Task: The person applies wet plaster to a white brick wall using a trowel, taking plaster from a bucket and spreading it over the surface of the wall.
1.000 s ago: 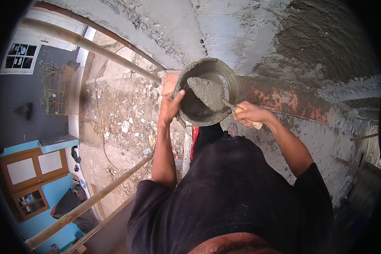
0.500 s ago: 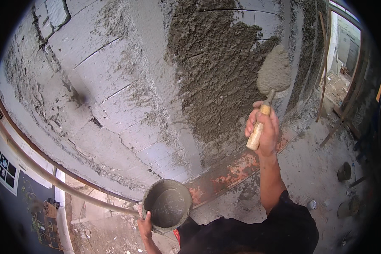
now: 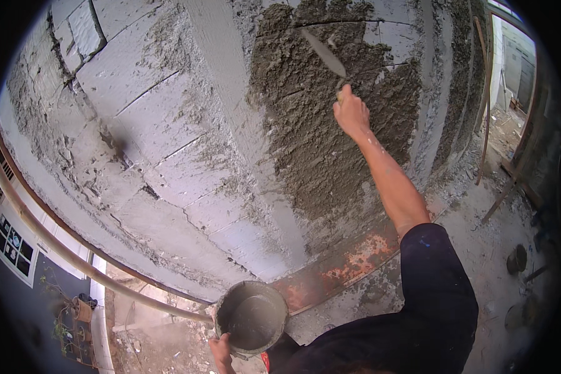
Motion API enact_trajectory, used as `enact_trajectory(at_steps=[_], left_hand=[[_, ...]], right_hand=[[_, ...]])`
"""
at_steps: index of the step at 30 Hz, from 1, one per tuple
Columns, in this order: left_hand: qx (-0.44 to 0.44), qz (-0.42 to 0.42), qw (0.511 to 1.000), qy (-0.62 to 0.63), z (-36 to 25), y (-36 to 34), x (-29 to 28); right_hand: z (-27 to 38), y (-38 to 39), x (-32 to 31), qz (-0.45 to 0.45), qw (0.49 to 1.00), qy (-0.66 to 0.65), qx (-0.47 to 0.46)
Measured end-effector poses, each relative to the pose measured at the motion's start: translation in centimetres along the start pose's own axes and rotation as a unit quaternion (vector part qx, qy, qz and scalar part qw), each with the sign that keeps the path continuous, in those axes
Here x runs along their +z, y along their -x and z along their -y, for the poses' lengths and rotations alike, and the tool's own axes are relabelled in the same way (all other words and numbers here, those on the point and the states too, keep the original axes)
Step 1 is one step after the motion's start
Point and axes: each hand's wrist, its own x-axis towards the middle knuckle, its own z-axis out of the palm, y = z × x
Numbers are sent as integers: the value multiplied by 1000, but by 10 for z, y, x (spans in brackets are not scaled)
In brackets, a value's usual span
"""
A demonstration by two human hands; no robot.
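Observation:
My right hand (image 3: pixel 352 113) is closed round the handle of a trowel (image 3: pixel 324 53), with the arm stretched up toward the wall. The blade is tilted, its edge toward me, against or close to a patch of wet mortar (image 3: pixel 330 143); whether it touches I cannot tell. Most of the handle is hidden by my fingers. Low in the view, my left hand (image 3: pixel 222 353) grips the rim of a round bucket (image 3: pixel 279 299), thumb over the edge. Grey mortar (image 3: pixel 255 321) lies inside the bucket.
Pale block wall (image 3: pixel 162 124) with cracks and a smooth vertical plaster strip (image 3: pixel 221 81) stands left of the wet patch. A reddish ledge (image 3: pixel 349 265) runs along its foot. A long pole (image 3: pixel 106 280) curves at lower left. Wooden props (image 3: pixel 484 124) lean near the opening at right.
My right hand has swung up and left with the trowel, whose blade has turned from flat and mortar-covered to edge-on. The left hand and bucket have shifted slightly down in view.

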Motion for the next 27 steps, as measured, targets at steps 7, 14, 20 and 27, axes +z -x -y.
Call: enact_trajectory(at_steps=[7, 14, 20, 27], left_hand=[[35, -63, 993, 94, -8, 13, 11], [-7, 7, 1000, -20, -36, 21, 17], [81, -16, 996, 21, 6, 26, 21], [-54, 7, 998, 24, -4, 41, -1]], right_hand=[[71, 271, 47, 474, 852, -179, -134], [122, 348, 114, 606, 688, 74, -391], [147, 462, 152, 662, 542, 54, -514], [135, 464, 143, 868, 379, -63, -315]])
